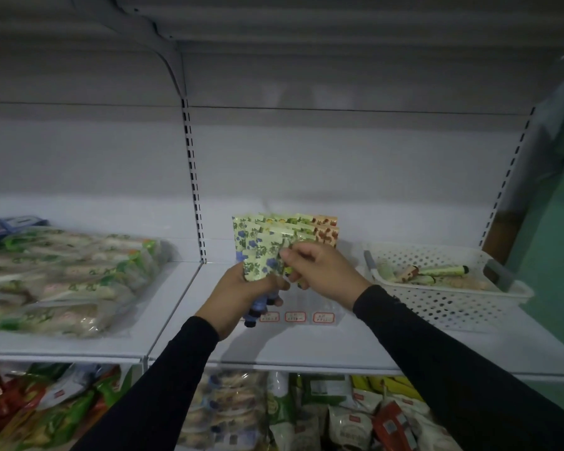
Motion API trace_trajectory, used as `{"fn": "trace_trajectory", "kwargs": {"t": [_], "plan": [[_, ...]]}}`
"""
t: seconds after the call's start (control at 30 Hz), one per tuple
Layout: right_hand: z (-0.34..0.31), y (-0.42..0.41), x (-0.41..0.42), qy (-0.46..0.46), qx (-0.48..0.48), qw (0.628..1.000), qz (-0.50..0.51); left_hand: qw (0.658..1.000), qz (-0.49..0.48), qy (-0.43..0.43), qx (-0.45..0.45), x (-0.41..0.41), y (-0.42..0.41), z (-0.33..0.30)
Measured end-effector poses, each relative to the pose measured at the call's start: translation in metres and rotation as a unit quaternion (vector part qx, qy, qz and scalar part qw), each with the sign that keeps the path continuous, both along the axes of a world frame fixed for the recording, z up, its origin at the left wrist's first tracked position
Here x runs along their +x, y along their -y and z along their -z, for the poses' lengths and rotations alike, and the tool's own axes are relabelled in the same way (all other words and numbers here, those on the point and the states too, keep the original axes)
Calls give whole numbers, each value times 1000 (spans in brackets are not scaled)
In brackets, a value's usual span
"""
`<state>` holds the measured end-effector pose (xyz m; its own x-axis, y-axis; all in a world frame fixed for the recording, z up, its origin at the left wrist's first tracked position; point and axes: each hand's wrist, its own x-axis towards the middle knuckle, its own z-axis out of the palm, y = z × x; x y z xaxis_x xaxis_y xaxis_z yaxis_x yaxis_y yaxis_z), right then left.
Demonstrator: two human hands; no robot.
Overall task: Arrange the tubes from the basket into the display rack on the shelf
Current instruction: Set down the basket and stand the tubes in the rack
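Both hands [261, 281] gripping blue-flowered tubes [264, 262], few tubes in one basket [437, 297]

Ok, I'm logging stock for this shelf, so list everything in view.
tubes in rack: several, blue, green and orange prints, upright, shelf centre
held tubes: a few, blue-flower print, caps down
basket: one, white, right of rack
tubes in basket: a few, lying flat
price labels: three, red-edged, rack front
packets: a pile, clear, left shelf
lower-shelf goods: many, mixed
left hand: grips held tubes
right hand: fingers pinch one
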<state>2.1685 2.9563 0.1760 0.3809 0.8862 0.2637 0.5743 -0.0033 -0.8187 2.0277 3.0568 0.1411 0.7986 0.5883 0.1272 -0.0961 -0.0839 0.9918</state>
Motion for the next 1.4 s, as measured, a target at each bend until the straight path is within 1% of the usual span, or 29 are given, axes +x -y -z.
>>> {"fn": "trace_trajectory", "kwargs": {"t": [0.13,0.27,0.33,0.5,0.6,0.7,0.77,0.9,1.03,1.27,1.33,1.4], "plan": [[2,3,3,-41,-5,999,-9,999,24,-19,11,-2,2,-1],[3,3,7,-165,30,986,-2,1000,8,-12,3,-3,0,3],[1,1,9,-201,52,978,6,1000,-6,-7,0,-4,-2,4],[0,-5,7,-204,63,977,11,1000,-26,-10,1,-6,-5,9],[1,-12,6,-185,68,980,19,999,-29,-7,-11,-11,-13,14],[0,-21,3,-186,72,980,23,998,-48,27,-25,-19,-23,17],[-4,-27,0,-188,85,978,25,995,-78,43,-36,-26,-32,21],[-12,-43,-2,-157,97,981,54,984,-163,45,-52,-38,-58,36],[-16,-58,-6,-95,106,987,72,973,-221,48,-37,-43,-74,47],[-15,-80,-15,71,99,985,118,975,-219,40,-19,-40,-88,59],[-14,-87,-17,104,103,981,130,975,-218,42,-14,-38,-90,60],[-12,-93,-17,117,105,977,143,974,-220,44,-10,-36,-92,62]]}}
